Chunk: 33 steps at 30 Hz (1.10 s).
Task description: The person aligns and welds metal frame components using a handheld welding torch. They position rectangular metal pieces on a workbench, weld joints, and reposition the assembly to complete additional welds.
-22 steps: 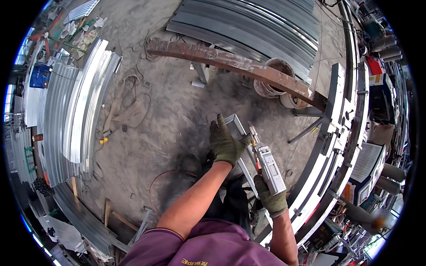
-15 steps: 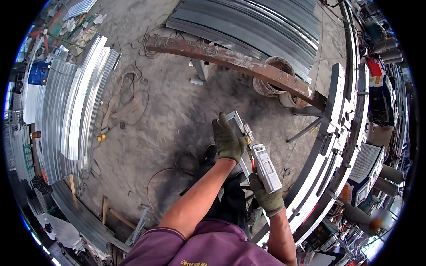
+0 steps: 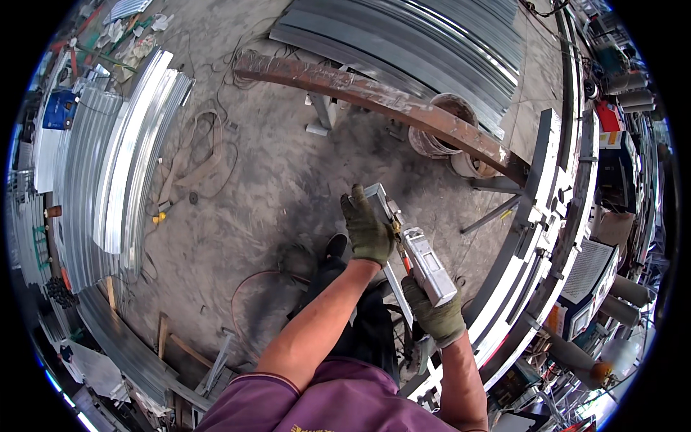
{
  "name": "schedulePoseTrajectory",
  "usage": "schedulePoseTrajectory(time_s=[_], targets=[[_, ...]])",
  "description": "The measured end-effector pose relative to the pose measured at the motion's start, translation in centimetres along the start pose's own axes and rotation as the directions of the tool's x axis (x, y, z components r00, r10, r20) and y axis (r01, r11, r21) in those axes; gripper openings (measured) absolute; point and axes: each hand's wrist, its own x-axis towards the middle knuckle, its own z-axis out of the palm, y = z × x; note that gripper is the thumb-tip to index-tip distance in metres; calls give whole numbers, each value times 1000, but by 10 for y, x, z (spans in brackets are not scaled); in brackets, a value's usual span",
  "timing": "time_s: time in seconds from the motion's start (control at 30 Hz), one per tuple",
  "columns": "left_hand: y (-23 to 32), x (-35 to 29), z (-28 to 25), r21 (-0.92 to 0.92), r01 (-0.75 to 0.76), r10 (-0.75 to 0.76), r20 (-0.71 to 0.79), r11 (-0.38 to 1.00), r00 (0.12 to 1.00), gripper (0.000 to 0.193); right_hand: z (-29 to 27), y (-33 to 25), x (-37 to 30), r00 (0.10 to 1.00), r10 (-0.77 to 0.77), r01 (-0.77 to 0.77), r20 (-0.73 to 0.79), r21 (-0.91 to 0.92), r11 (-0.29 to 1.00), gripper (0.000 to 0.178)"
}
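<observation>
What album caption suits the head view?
Gloved left hand at a metal frame, gloved right hand holding a silver handheld tool.

The gloves [image 3: 370,236] are dark green. The tool [image 3: 430,268] is silvery grey. The shirt [image 3: 353,399] is purple.

L forearm [image 3: 317,324], bare, runs from approx. 7 o'clock up twd 1–2. L wrist [image 3: 366,266] bends, so gloved L hand [image 3: 371,234] pts twd 11–12 w/ its back to cam; L fingers [image 3: 357,204] fairly straight, can't tell if gripping. R forearm [image 3: 463,371], also bare, slants from 5 twd 11; R wrist [image 3: 453,340] approx. straight. Gloved R hand [image 3: 435,317], lower, at L hand's 5 o'clock, curled tight, some fingers hidden.
</observation>
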Motion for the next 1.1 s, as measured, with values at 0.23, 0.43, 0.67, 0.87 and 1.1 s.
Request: schedulePoseTrajectory(time_s=[0.23,0.43,0.67,0.87,1.1], targets=[[3,-5,4,32,-71,74,-88,997,993,104,-11,-4,10,996,31,-26,83,-63,998,28],[16,-7,-5,122,-73,86,-105,990,991,118,-15,-12,18,996,35,-34,82,-18,999,25],[36,-4,-32,151,33,-36,14,988,999,121,-26,-21,17,968,221,-229,123,59,972,18],[15,-19,-65,113,-26,29,-21,993,999,129,-30,-12,11,992,128,-127,-14,55,990,12],[-9,-17,-69,116,-70,73,-22,991,997,124,-31,-5,-1,984,129,-133,124,27,991,17]])
